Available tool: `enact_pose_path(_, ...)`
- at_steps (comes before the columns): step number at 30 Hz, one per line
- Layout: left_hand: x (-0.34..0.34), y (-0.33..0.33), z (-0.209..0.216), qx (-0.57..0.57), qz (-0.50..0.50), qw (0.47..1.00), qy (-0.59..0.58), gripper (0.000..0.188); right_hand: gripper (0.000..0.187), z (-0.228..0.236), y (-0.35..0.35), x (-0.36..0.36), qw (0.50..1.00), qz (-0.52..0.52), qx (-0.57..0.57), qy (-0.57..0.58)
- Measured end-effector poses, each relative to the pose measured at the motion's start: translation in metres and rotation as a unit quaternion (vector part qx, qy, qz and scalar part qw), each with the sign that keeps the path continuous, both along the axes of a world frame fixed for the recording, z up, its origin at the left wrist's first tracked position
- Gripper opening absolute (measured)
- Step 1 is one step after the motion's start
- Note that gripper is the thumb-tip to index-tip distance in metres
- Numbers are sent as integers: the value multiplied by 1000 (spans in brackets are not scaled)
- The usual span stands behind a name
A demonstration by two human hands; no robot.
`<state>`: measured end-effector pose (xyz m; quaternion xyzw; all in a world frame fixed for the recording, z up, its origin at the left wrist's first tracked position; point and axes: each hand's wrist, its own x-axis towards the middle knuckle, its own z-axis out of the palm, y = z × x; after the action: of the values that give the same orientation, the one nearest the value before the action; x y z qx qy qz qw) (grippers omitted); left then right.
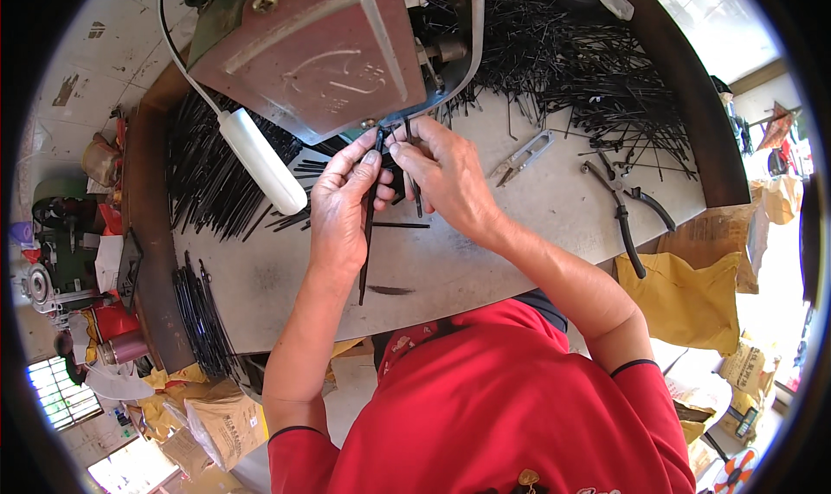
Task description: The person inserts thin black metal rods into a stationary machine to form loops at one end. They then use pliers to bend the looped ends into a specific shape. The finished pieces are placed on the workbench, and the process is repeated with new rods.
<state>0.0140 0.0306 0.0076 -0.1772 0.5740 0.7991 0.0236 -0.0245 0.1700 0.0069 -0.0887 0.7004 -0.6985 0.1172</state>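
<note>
Both my hands are close together at the lower edge of a machine with a worn reddish-brown cover [325, 57]. My left hand [340, 213] pinches a thin black rod [367, 247] between thumb and fingers. Its lower end hangs toward me over the metal table, its top just under the machine. My right hand [454, 174] is closed on a second, shorter-looking black rod [418, 203]. The upper ends of both rods meet in shadow beside the machine, so whether they touch it is hidden. One more black rod [402, 226] lies on the table behind my left hand.
Black rods [225, 174] are piled left, with a bundle [201, 308] at the near left. A tangled heap of thin black pieces [589, 70] fills the far right. A snap-blade knife [523, 157] and black-handled pliers [623, 200] lie right. A white lamp [264, 161] hangs over the left pile.
</note>
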Motion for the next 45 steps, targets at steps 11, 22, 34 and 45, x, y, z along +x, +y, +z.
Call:
enact_pose_path(11, 4, 13, -12, 140, 31, 990, 2, 39, 15, -3, -8, 4, 999, -31, -7, -21)
enact_pose_path(22, 0, -3, -9, 14, -10, 1000, 21, 34, 12, -17, -12, -1, 989, -68, 77, 106)
enact_pose_path(34, -2, -3, -2, 30, -8, 999, -8, 32, 15, -7, -4, 5, 1000, -8, 14, -10)
enact_pose_path(45, 0, -1, 1, 15, 0, 1000, -10, 34, 14, -4, -6, 1, 999, -28, 19, 5)
